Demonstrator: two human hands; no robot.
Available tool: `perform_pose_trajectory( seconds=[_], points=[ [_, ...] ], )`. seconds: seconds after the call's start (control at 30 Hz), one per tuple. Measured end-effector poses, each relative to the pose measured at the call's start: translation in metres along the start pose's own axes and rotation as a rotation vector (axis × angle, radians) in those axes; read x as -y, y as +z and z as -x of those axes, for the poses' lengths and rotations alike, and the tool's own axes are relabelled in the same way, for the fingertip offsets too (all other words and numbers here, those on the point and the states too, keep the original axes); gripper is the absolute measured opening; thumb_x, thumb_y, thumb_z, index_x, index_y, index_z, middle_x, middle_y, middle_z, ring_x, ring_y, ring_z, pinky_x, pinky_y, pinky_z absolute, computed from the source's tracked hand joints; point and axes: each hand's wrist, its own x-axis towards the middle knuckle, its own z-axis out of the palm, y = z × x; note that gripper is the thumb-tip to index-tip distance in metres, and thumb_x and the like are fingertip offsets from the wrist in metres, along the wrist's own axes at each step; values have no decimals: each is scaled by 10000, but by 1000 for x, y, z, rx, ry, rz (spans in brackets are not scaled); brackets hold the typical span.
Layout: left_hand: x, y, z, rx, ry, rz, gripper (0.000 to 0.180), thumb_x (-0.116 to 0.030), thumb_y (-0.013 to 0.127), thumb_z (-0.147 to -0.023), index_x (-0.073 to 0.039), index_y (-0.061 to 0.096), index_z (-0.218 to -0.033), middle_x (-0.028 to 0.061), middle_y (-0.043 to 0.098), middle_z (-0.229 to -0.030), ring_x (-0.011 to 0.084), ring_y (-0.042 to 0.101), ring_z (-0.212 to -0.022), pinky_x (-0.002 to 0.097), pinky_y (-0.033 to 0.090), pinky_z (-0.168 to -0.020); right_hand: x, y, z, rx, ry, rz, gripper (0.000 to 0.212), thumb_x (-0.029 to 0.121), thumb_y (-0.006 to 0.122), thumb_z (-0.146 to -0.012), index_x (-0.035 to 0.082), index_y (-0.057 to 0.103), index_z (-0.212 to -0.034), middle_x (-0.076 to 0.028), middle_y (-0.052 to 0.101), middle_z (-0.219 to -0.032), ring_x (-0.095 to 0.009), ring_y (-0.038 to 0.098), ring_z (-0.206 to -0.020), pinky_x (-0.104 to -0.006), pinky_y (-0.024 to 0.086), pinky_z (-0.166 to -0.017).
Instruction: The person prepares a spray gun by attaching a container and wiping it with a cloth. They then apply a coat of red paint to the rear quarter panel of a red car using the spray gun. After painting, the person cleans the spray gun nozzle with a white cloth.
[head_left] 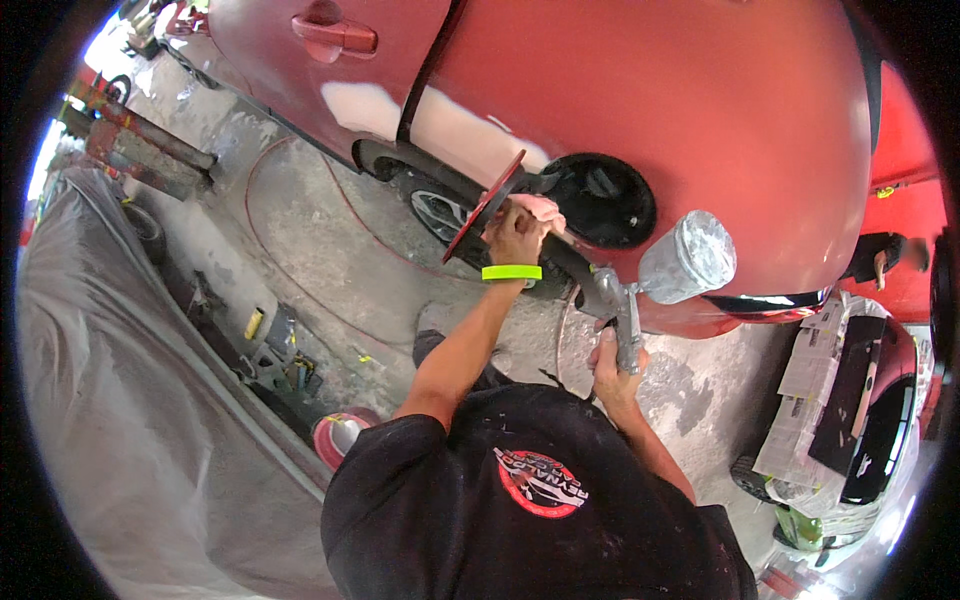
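My left hand [517,235], with a neon yellow band on its wrist, is closed around a crumpled pink cloth [541,210]. It sits against the open fuel flap [487,207], a red disc seen nearly edge-on. To the right of that hand is the round black fuel filler recess [605,198] in the red car's side. My right hand [613,368] grips the handle of a spray gun [622,318]. A paint-spattered grey cup [688,258] is attached to the gun, close to the car body. The fingers of my left hand partly hide the cloth.
The red car [700,110] fills the far side, with pale unpainted patches [465,130] above its wheel. A thin hose [262,215] curves over the concrete floor. At left is a grey-covered bulky shape [130,380]; at right, a car part masked with paper [805,390].
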Motion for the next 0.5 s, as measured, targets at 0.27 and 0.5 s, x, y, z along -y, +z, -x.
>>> perform_pose_trajectory(
  seconds=[0.27, 0.5],
  points=[
    [19, 29, -6, -9, 41, -213, 494, -286, 649, -909, 43, 522, -1255, 314, 490, -1248, 453, 495, -1198, 514, 381, -1013, -10, -11, -7, 13, -62, 167, 187, 125, 653, -902, -20, 651, -1021, -102, 609, -683, -146, 584, -590, -331, 476, -551],
    [27, 104, 54, -288, -558, -28, 557, -342, 488, -971, 66, 349, -1324, 263, 466, -1310, 371, 426, -1262, 483, 348, -1058, -11, -25, -4, -32, -69, 132, 159, 100, 655, -898, -32, 649, -985, -105, 603, -681, -159, 578, -570, -340, 471, -536]
  ],
)
